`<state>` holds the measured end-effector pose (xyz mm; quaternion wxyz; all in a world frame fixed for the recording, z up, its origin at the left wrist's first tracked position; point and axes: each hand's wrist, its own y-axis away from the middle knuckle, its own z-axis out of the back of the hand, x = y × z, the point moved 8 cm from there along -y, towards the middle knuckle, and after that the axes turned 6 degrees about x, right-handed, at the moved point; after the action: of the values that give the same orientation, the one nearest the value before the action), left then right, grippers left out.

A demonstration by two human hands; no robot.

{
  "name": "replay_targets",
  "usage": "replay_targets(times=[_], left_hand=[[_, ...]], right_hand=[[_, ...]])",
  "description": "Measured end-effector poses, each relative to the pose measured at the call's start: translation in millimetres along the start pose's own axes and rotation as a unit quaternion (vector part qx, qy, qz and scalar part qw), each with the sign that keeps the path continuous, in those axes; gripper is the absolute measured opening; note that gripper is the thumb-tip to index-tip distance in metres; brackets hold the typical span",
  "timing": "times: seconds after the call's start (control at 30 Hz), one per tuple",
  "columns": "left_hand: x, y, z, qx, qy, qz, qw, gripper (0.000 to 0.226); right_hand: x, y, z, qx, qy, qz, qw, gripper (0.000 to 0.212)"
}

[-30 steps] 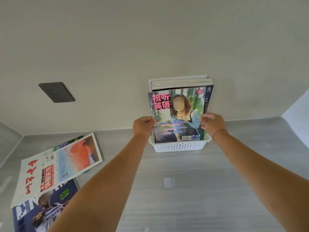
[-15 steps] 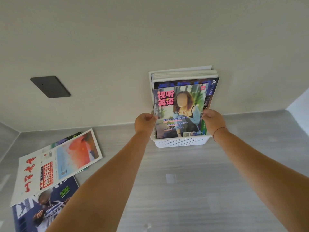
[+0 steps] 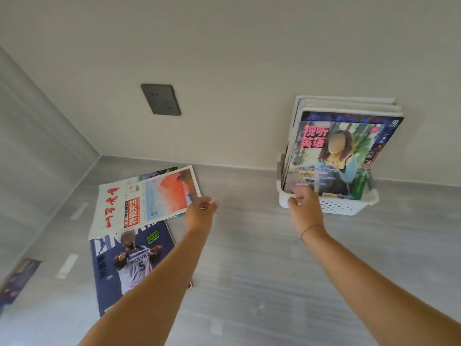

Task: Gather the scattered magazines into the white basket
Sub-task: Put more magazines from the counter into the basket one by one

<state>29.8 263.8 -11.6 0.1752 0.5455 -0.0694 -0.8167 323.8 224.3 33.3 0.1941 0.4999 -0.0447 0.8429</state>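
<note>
The white basket (image 3: pixel 344 208) stands against the wall at the right, holding several upright magazines; the front one has a woman on its cover (image 3: pixel 331 158). My right hand (image 3: pixel 303 208) is at the basket's front left corner, fingers loosely curled by that magazine's lower edge, gripping nothing. My left hand (image 3: pixel 200 213) hovers open just at the right corner of a white magazine with red characters (image 3: pixel 139 201). That one lies flat, overlapping a blue basketball magazine (image 3: pixel 129 260) and another magazine with a green edge (image 3: pixel 159 172).
A further dark magazine (image 3: pixel 17 278) lies at the far left edge of the grey surface. A dark wall socket (image 3: pixel 161 99) sits above the flat magazines. Walls close the surface at the back and the left.
Both hands have let go of the woman-cover magazine, which now stands in the basket. My left hand has moved left to the white magazine, and the view has turned left.
</note>
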Motion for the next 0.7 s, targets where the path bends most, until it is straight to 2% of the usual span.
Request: replay_targets(times=[0.13,0.3,0.4,0.47,0.57,0.7], left_hand=[[68,21,89,-0.070,-0.056,0.045,0.995,0.034],[140,52,186,-0.155,-0.087,0.107,0.978,0.026],[174,72,222,-0.199,-0.065,0.168,0.963,0.041],[191,78,232,-0.194,-0.050,0.193,0.960,0.046],[204,79,233,-0.165,0.012,0.190,0.968,0.044],[211,80,240,-0.183,0.126,0.199,0.955,0.052]], right_hand=[[1,52,-112,0.185,-0.009,-0.046,0.982,0.022],[15,114,-214,0.356,-0.036,-0.079,0.930,0.038],[23,133,-246,0.390,-0.036,-0.095,0.915,0.042],[24,139,-260,0.393,-0.028,-0.106,0.913,0.043],[24,146,-273,0.396,-0.031,-0.125,0.909,0.044],[24,146,-283,0.390,-0.048,-0.140,0.909,0.038]])
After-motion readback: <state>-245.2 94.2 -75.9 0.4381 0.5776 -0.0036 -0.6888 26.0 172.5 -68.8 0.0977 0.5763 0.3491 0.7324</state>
